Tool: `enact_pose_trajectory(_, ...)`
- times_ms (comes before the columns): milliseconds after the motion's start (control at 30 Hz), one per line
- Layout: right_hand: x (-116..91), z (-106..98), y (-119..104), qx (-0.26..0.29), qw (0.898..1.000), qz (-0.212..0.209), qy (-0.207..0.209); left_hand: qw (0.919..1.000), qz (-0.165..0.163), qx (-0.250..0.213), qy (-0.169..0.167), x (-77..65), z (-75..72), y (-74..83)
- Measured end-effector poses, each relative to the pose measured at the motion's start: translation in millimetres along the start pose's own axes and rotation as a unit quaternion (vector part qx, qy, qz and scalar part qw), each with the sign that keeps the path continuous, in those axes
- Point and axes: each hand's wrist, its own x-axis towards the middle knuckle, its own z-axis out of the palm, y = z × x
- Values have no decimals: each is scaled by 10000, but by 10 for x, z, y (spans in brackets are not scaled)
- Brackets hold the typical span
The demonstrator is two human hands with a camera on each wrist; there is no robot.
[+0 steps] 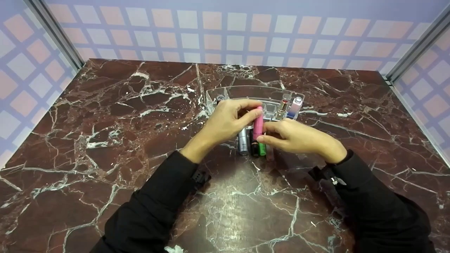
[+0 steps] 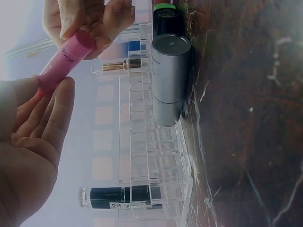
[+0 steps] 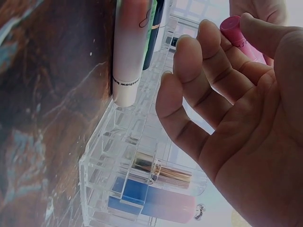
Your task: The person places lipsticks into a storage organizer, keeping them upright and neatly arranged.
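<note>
Both hands meet on a pink lipstick tube (image 1: 258,123), upright in the head view, over the front of a clear organizer (image 1: 246,88). My left hand (image 1: 226,117) pinches its upper end between thumb and fingers. At the lower end, the thumb and forefinger of my right hand (image 1: 295,137) grip it, while the other fingers (image 3: 187,56) are loosely bent in the right wrist view. Dark lettering shows on the tube (image 2: 66,61) in the left wrist view. Below the hands, a silver tube (image 1: 243,142), a black tube (image 1: 254,149) and a green tube (image 1: 262,149) lie side by side.
A white-and-coral tube (image 3: 128,56) lies beside the green one. On the organizer's right stand a gold lipstick (image 1: 282,109) and a blue-and-pink tube (image 1: 295,105); a black tube (image 2: 106,197) stands at its left. Patterned panels (image 1: 225,31) border the marbled table (image 1: 105,158).
</note>
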Motion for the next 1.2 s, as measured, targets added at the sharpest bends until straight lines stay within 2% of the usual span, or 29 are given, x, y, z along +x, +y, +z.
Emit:
enact_pose_trajectory(233, -4, -13, -9, -1, 10000, -17, -34, 9986, 378, -347, -161, 6, 2, -15)
enact_pose_trajectory(367, -3, -17, -10, -45, 10000, -16, -46, 9980, 449, -383, -214, 4, 2, -17)
enact_pose_trajectory(833, -13, -33, -7, -87, 9999, 52, -68, 9992, 316, -211, -132, 4, -2, -5)
enact_pose_trajectory(1200, -19, -42, -5, -63, 10000, 28, -39, 9990, 155, -409, -21, -14, -29, 12)
